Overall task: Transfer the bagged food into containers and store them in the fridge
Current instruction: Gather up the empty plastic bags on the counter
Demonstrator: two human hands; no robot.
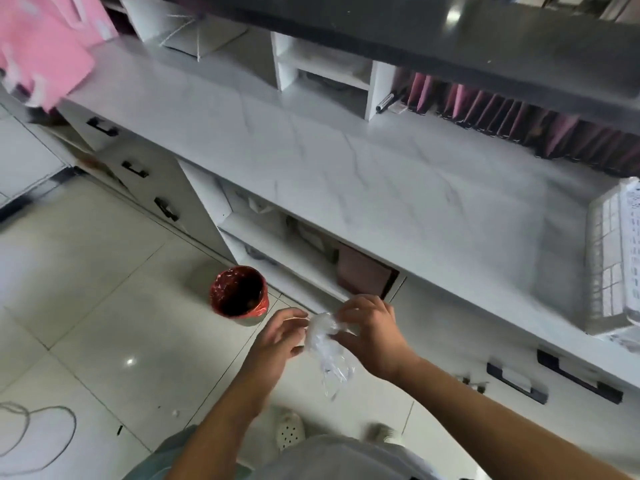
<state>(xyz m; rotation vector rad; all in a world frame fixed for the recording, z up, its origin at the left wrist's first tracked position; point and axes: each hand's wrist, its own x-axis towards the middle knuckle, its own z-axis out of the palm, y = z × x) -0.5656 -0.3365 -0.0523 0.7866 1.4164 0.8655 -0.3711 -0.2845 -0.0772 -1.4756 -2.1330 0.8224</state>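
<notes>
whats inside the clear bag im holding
The clear bag looks empty: its hanging lower part shows only floor tile through it. Its bunched top is gripped between the left hand and right hand, so anything there is covered.

You face a white, marble-veined counter (346, 174) running from far left to near right. Above its far edge sits a dark shelf (450, 39), with white cubbyholes (322, 71) and a row of pink folders (519, 116) beneath. Drawers (135, 169) with black handles stand at the left, and open shelves (277, 251) lie under the counter. The floor (104, 306) near you is glossy pale tile, catching a spot of glare (130, 361). A red-lined bin (239, 296) stands on it just beside the shelves.
</notes>
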